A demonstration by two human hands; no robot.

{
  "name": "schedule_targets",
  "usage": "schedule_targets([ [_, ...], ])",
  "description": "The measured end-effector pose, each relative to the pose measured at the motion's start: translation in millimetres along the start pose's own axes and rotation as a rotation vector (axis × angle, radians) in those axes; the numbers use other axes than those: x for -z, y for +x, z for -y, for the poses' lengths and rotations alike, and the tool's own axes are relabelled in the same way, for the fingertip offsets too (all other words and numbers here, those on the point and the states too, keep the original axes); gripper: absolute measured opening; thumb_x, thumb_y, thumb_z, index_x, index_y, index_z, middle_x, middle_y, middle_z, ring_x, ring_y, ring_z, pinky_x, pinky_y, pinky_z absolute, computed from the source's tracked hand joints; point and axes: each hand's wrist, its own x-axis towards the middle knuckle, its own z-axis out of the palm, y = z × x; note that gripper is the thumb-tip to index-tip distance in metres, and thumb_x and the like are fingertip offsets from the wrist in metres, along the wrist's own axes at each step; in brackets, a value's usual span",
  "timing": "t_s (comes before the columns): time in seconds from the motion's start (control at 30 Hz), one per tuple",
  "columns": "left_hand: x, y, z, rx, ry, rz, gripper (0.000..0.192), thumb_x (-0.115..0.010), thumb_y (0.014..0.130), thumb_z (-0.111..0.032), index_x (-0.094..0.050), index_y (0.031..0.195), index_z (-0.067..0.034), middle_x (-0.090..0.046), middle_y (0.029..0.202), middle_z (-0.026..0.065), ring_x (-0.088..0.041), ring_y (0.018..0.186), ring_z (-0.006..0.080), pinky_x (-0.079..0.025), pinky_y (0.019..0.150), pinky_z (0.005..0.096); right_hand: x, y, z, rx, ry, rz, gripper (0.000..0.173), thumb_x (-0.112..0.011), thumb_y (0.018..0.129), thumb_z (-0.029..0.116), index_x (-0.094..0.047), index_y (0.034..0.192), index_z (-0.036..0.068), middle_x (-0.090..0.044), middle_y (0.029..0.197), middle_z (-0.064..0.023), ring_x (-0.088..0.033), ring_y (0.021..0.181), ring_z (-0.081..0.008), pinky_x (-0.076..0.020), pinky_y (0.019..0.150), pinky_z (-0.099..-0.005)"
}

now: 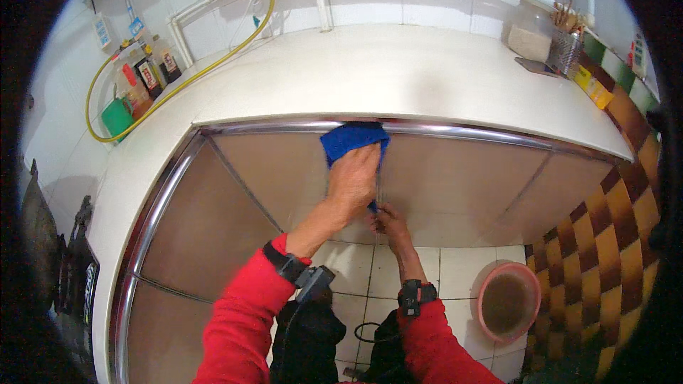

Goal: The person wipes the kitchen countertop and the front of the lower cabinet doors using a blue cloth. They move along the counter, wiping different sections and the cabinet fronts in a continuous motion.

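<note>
A blue cloth is pressed by my left hand against the metal rail under the counter's front edge. Lower down, my right hand is beside the seam between two brown cabinet doors. Its fingers are close to a hanging blue tip of the cloth; whether they pinch it I cannot tell. Both wrists wear dark straps with small devices.
A pink basin of murky water stands on the tiled floor at right. On the white counter are bottles, a green cup, a yellow hose, a glass jar and a metal utensil holder.
</note>
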Motion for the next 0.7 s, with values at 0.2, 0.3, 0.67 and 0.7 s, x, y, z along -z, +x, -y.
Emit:
schedule_targets([
  [0.2,2,17,-26,-0.064,-0.053,0.083,0.04,-0.053,0.078,-0.004,-0.052,0.117,0.003,-0.054,0.118,0.0195,-0.053,0.102,0.0381,-0.045,0.087,0.043,8,-9,12,0.101,0.109,0.011,0.027,-0.051,0.089,0.022,-0.055,0.11,0.006,-0.064,0.089,-0.0066,-0.059,0.064,-0.0134,-0.049,0.061,-0.0269],
  [0.3,2,13,-24,-0.065,-0.136,0.026,0.035,-0.052,0.08,-0.006,-0.055,0.115,0.001,-0.056,0.117,0.0187,-0.053,0.105,0.0361,-0.043,0.09,0.0413,14,-12,17,0.114,0.083,0.035,0.035,-0.052,0.09,0.029,-0.052,0.115,0.006,-0.064,0.093,-0.0061,-0.06,0.072,-0.0137,-0.0496,0.066,-0.028],
  [0.67,-46,-68,-56,0.124,-0.553,0.409,0.036,-0.053,0.09,-0.02,-0.053,0.117,0.003,-0.05,0.128,0.023,-0.041,0.125,0.0373,-0.032,0.105,0.0401,49,-51,55,0.247,0.509,0.208,0.058,-0.058,0.087,0.044,-0.042,0.133,0.011,-0.055,0.116,-0.0041,-0.053,0.108,-0.0176,-0.0445,0.091,-0.0354],
  [0.7,-52,-74,-60,0.198,-0.626,0.395,0.036,-0.053,0.091,-0.02,-0.053,0.118,0.003,-0.05,0.128,0.0229,-0.04,0.125,0.0366,-0.032,0.105,0.0399,56,-52,54,0.249,0.47,0.19,0.055,-0.058,0.088,0.041,-0.043,0.132,0.011,-0.055,0.117,-0.005,-0.053,0.107,-0.0185,-0.0446,0.091,-0.0355],
])
